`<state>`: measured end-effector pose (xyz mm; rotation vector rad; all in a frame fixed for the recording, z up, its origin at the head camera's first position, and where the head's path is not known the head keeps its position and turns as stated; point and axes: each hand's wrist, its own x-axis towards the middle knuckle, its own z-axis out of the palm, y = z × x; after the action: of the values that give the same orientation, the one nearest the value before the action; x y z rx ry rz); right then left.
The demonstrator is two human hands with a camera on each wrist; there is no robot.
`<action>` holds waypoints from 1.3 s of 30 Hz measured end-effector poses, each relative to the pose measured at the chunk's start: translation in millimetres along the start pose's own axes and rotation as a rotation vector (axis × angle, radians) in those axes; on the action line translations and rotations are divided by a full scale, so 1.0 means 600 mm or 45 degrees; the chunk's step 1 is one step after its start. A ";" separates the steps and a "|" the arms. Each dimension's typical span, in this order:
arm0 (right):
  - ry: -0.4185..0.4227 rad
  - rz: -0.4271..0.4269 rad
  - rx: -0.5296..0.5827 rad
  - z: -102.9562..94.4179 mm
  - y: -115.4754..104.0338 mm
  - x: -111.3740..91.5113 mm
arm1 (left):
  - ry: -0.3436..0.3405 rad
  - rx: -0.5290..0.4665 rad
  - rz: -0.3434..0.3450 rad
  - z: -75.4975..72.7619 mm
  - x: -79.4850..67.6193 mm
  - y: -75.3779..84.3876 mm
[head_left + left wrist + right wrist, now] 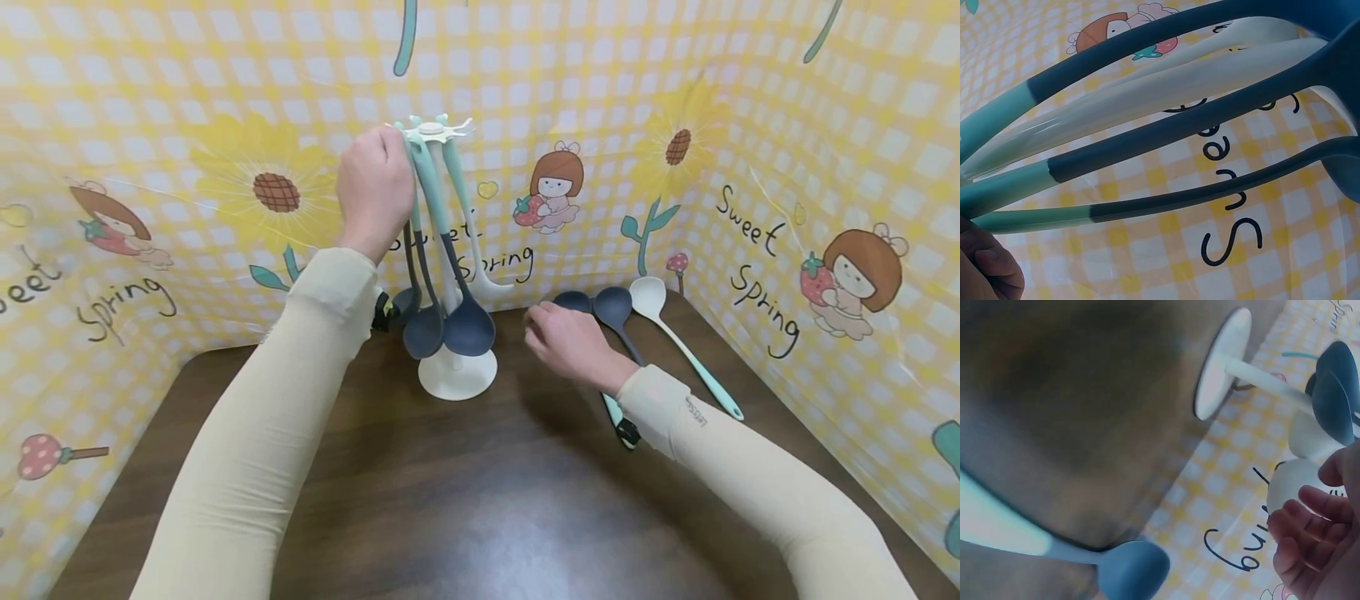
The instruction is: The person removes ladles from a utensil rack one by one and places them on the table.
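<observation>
My left hand [375,187] is raised at the top of a white utensil stand [457,375], its fingers curled at the handle end of the leftmost dark ladle [1210,194]. The grip itself is mostly hidden behind the fist. Beside it hang a dark spoon [424,332], a larger dark ladle [470,327] and a white ladle [491,288], all with mint-green handles. My right hand [573,342] hovers above the table, right of the stand's base, with fingers loosely bent and nothing in them, as the right wrist view shows.
On the table's right side lie a dark-headed utensil [573,300] partly covered by my right hand, another dark utensil [613,305] and a white spoon [649,295] with a mint handle. A patterned yellow-checked cloth [300,75] rises behind the brown table [420,500].
</observation>
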<state>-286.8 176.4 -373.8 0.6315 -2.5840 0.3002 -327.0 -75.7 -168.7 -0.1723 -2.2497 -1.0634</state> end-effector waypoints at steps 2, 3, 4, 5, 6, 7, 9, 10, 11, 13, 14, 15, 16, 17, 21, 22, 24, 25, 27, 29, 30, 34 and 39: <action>-0.019 0.060 0.051 -0.005 -0.004 0.021 | -0.003 0.007 0.003 0.000 -0.001 0.000; -0.031 0.088 0.082 -0.008 -0.007 0.031 | -0.003 0.010 0.007 0.001 -0.001 0.000; -0.039 0.116 0.109 -0.010 -0.010 0.041 | -0.002 0.013 0.010 0.001 -0.002 0.000; -0.044 0.138 0.142 -0.012 -0.013 0.051 | 0.000 0.014 0.010 0.001 -0.002 0.000; -0.049 0.155 0.176 -0.014 -0.018 0.061 | 0.002 0.015 0.011 0.000 -0.003 0.000; -0.055 0.167 0.205 -0.015 -0.022 0.070 | 0.002 0.015 0.010 0.000 -0.004 0.000; -0.068 0.181 0.255 -0.017 -0.031 0.086 | 0.000 0.012 0.008 0.000 -0.005 0.001; -0.069 0.187 0.267 -0.017 -0.035 0.093 | 0.000 0.011 0.010 0.000 -0.006 0.002; -0.070 0.196 0.282 -0.018 -0.038 0.099 | -0.004 0.008 0.014 0.001 -0.006 0.003; -0.068 0.220 0.299 -0.018 -0.043 0.110 | -0.013 0.005 0.022 0.002 -0.008 0.004; -0.063 0.237 0.311 -0.017 -0.045 0.115 | -0.019 0.006 0.026 0.004 -0.008 0.005; -0.056 0.253 0.326 -0.017 -0.047 0.119 | -0.021 0.007 0.031 0.005 -0.009 0.005; -0.046 0.266 0.340 -0.016 -0.047 0.124 | -0.022 0.010 0.031 0.006 -0.009 0.006; -0.036 0.274 0.358 -0.015 -0.048 0.128 | -0.025 0.010 0.028 0.006 -0.010 0.006; -0.003 0.274 0.426 -0.011 -0.051 0.145 | -0.019 0.015 0.017 0.006 -0.010 0.004; 0.003 0.271 0.435 -0.010 -0.051 0.149 | -0.018 0.013 0.016 0.006 -0.010 0.003; 0.009 0.267 0.454 -0.008 -0.053 0.156 | -0.017 0.009 0.018 0.006 -0.010 0.002; 0.015 0.264 0.464 -0.007 -0.054 0.159 | -0.016 0.007 0.020 0.006 -0.010 0.002; 0.021 0.268 0.470 -0.004 -0.056 0.163 | -0.017 0.005 0.021 0.005 -0.010 0.002; 0.030 0.265 0.478 -0.003 -0.057 0.167 | -0.015 0.009 0.020 0.005 -0.009 0.002; 0.039 0.262 0.484 -0.003 -0.058 0.168 | -0.014 0.009 0.017 0.005 -0.008 0.002; 0.066 0.257 0.482 -0.005 -0.063 0.177 | -0.008 0.018 0.016 0.003 -0.006 0.002; 0.056 0.265 0.489 -0.009 -0.070 0.183 | -0.004 0.020 0.012 0.000 -0.004 0.000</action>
<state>-350.9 99.7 -311.7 0.4738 -2.5706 0.8834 -325.1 -75.5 -170.1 -0.1774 -2.2575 -1.0408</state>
